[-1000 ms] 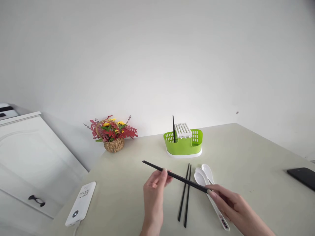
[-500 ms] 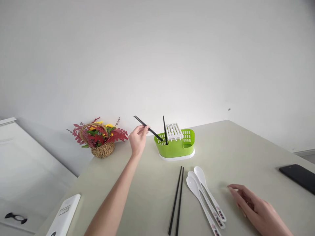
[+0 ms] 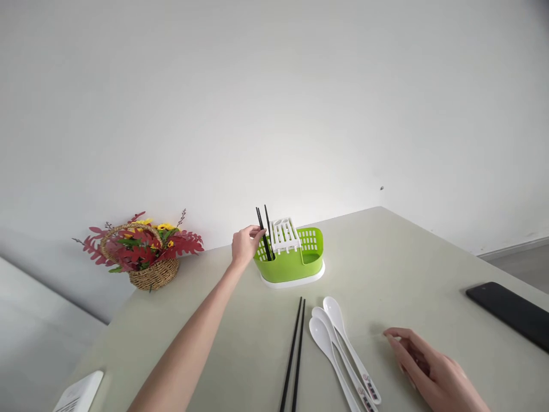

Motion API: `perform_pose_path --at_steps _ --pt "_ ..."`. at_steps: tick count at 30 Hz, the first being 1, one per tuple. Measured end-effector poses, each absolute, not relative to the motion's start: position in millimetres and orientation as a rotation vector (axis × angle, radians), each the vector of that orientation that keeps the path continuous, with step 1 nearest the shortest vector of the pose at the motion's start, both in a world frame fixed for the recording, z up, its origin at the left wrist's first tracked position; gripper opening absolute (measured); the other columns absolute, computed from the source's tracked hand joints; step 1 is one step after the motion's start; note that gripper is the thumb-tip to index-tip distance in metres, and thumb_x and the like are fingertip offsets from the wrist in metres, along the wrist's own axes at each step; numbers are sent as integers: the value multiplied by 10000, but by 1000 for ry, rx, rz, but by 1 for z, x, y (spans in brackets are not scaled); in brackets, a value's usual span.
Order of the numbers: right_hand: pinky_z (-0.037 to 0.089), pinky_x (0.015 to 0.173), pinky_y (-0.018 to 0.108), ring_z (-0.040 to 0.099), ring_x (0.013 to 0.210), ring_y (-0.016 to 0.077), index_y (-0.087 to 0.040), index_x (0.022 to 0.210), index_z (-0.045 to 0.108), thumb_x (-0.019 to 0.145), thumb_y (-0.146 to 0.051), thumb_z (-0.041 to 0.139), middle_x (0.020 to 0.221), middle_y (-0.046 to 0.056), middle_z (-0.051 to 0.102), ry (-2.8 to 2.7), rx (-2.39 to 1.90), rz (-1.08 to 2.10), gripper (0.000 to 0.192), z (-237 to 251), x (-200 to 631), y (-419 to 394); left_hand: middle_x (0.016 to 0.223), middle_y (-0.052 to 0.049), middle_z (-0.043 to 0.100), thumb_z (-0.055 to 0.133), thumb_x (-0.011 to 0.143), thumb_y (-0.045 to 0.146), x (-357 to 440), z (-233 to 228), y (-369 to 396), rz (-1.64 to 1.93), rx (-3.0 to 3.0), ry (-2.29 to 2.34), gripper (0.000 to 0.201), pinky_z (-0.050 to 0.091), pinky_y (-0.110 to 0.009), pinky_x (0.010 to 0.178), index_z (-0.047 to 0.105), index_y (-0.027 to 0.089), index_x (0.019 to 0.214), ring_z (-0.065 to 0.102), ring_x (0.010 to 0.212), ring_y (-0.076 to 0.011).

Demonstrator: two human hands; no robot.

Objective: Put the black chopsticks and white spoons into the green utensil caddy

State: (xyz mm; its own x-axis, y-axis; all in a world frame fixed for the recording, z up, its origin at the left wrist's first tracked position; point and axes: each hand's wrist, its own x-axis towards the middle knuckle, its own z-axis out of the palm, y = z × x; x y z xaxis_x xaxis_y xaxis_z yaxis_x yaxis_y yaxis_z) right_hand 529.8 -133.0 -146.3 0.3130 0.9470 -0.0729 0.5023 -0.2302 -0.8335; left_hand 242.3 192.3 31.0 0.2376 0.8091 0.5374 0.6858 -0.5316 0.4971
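My left hand (image 3: 245, 246) pinches a pair of black chopsticks (image 3: 266, 247) between thumb and fingers. They stand nearly upright, lower ends inside the left compartment of a green cutlery holder (image 3: 285, 269). Just right of them another black chopstick or pair (image 3: 267, 217) leans in the same compartment; I cannot tell how many. A white slotted rack (image 3: 285, 233) tops the holder's middle. My right hand (image 3: 431, 363) rests near the table's front right, fingers loosely curled, thumb and forefinger tips close together, holding nothing. To its left lie three white spoons (image 3: 338, 352) and two black chopsticks (image 3: 294, 352).
A wicker basket (image 3: 155, 274) of artificial flowers stands at the back left by the wall. At the right lies a black phone (image 3: 508, 312). A white box-like object (image 3: 81, 392) sits at the front left edge of the table (image 3: 369, 269).
My left hand has moved the slanted chopsticks upright and lower into the holder's left compartment. The view has shifted somewhat to the right. My right hand has stayed about where it was.
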Motion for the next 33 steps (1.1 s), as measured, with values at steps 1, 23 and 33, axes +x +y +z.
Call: perform_pose_path --at_steps 1,23,33 --pt "476 608 231 555 613 172 -326 1128 582 930 -739 391 676 -35 561 -1281 -1861 778 497 -146 529 -133 896 -44 806 661 911 524 243 30 194 1169 2357 1427 309 546 -330 746 777 239 882 737 803 -227" --pt "477 628 262 589 628 185 -298 1091 630 907 -743 399 701 -16 635 -1306 -1924 641 534 -136 523 -140 1071 -99 656 626 926 437 217 -79 -24 674 2261 1420 287 535 -371 838 613 181 1055 667 942 -235" --pt "480 650 274 630 663 193 -275 1084 661 912 -698 423 717 -3 669 -1327 -1902 593 515 -135 520 -140 824 -120 683 734 725 73 224 -47 -35 -35 2597 1742 143 480 -383 760 674 189 784 686 839 -306"
